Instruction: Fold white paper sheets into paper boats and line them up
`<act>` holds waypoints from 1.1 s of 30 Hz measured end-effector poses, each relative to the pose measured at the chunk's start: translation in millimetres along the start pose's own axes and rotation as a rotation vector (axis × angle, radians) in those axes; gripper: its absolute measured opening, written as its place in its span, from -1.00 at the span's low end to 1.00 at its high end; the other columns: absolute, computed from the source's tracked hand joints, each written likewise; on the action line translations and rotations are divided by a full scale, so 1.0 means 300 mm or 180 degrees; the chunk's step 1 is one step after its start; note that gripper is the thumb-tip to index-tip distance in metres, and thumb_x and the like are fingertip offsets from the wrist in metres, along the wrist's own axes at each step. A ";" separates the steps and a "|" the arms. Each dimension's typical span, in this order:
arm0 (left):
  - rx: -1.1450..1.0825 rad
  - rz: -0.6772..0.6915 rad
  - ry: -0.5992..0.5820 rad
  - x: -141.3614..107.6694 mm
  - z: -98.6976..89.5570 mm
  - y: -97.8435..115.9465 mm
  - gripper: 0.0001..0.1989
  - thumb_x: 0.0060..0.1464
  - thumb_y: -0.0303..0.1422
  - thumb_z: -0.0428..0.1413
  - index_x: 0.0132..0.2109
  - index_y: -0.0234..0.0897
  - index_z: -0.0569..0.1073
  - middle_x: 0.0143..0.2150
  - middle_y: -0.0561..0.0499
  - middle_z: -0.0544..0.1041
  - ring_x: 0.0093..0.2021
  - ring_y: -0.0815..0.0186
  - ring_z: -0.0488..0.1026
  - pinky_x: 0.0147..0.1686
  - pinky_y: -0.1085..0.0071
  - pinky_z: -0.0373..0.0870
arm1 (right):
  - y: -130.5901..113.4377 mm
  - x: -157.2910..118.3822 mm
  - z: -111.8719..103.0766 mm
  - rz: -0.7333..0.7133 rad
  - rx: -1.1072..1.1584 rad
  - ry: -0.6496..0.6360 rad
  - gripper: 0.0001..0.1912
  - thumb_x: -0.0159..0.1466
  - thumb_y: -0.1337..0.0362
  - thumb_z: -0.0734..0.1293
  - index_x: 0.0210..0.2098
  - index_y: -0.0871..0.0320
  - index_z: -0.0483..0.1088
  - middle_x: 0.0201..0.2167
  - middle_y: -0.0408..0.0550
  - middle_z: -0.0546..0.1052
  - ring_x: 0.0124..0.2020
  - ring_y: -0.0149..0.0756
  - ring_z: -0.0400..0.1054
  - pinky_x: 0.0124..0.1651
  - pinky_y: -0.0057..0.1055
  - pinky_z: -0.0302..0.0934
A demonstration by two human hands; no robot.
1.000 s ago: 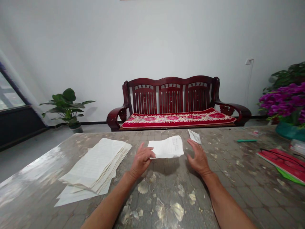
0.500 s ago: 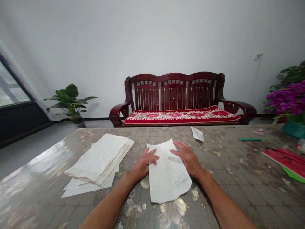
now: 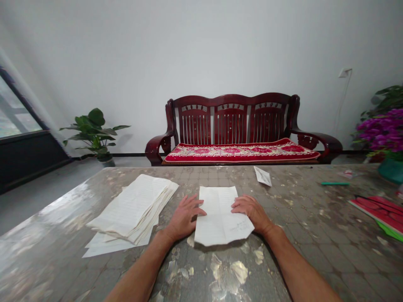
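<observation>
A creased sheet of lined paper (image 3: 217, 214) lies before me, with handwriting near its lower right corner. Its near edge is raised a little above the table and casts a shadow. My left hand (image 3: 187, 214) holds the sheet's left edge, thumb on top. On the opposite edge, my right hand (image 3: 252, 212) grips the paper with bent fingers; part of its grip is hidden. To the left is a stack of lined paper (image 3: 135, 205). A small folded paper piece (image 3: 262, 176) lies farther back, right of the sheet.
The patterned tabletop (image 3: 299, 251) carries a green pen (image 3: 335, 183), a red book (image 3: 374, 209) with glasses (image 3: 384, 207) on it, and purple flowers (image 3: 382, 130) at the right. Beyond stand a wooden bench (image 3: 229, 100) and a potted plant (image 3: 96, 132).
The sheet has turned straighter, and its near edge has moved away from me. Both hands have shifted from lying over its upper part to its side edges.
</observation>
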State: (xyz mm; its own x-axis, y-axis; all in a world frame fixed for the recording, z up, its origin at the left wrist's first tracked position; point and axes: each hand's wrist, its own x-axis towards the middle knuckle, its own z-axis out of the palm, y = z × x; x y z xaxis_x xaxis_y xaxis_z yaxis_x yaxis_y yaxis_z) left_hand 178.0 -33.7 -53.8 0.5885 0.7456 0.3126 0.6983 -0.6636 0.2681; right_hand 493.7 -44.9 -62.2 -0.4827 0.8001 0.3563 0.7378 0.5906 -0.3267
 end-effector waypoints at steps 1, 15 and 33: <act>-0.0022 -0.0066 -0.0006 0.003 0.009 -0.006 -0.78 0.05 -0.40 0.18 -0.16 -0.03 0.61 0.14 0.00 0.51 0.31 0.09 0.24 0.34 -0.05 -0.03 | 0.000 -0.003 0.002 -0.0016 0.0060 0.0040 -0.82 0.22 0.19 0.35 -0.21 -0.07 0.58 -0.09 -0.14 0.59 0.06 -0.23 0.36 0.28 -0.17 -0.02; 0.0408 -0.1272 0.0241 0.085 0.041 0.044 -0.68 0.22 -0.19 0.03 -0.36 -0.22 0.58 -0.17 -0.08 0.58 -0.08 0.12 0.48 0.18 0.03 0.20 | -0.050 0.072 0.029 0.2183 -0.0448 0.0224 -0.64 0.30 0.03 0.21 -0.44 0.10 0.47 -0.47 -0.08 0.52 -0.39 -0.28 0.35 -0.42 -0.46 -0.02; 0.0876 -0.1160 0.0490 0.091 0.071 0.055 -0.53 0.12 -0.41 0.11 0.19 -0.28 0.33 0.29 -0.20 0.28 0.30 0.01 0.18 0.25 0.04 0.12 | -0.110 0.095 0.027 0.2328 -0.1138 0.0071 -0.74 0.30 0.15 0.22 -0.12 0.11 0.41 -0.23 0.04 0.58 -0.18 -0.09 0.44 -0.21 -0.31 0.11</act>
State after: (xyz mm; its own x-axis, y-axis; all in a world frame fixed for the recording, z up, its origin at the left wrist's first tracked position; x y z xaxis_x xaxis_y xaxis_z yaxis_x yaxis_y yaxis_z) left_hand 214.4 -23.1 -60.3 0.2326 0.8953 0.3799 0.9421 -0.3045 0.1407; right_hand 451.7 -40.7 -48.3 0.1864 0.9659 0.1795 0.9707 -0.1528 -0.1857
